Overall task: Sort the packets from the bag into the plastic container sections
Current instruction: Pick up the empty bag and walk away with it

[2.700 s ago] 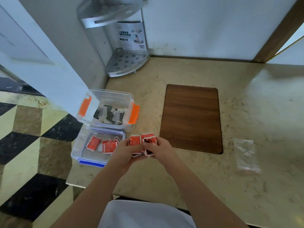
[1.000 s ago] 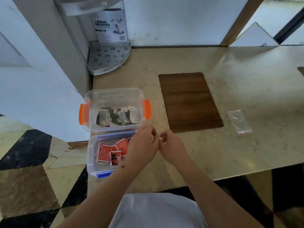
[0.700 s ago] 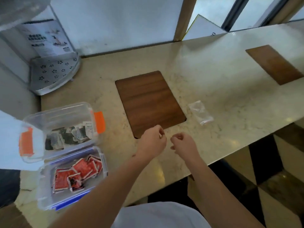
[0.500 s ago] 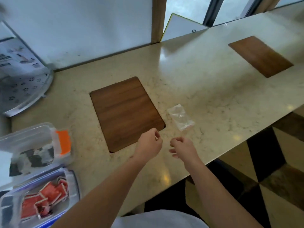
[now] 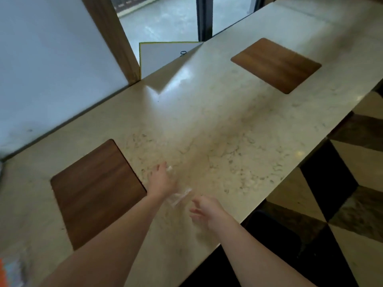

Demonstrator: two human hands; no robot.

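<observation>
Left hand (image 5: 160,180) grip was laid over the bag (image 5: 179,196), closure unclear; right hand (image 5: 204,210) was spread, empty. Bag should be pinned to the tabletop (image 5: 228,125), then pinched.

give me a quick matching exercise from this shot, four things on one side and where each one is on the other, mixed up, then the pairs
Things:
1. left hand
2. right hand
3. clear plastic bag
4. far wooden inlay

Places:
A. set into the countertop at the upper right of the view
B. lying on the stone between the two hands
C. near the front edge of the counter, fingers spread
D. just right of the near wooden inlay, over the bag's top end

Pairs: 1-D, 2-C, 3-B, 4-A
</observation>
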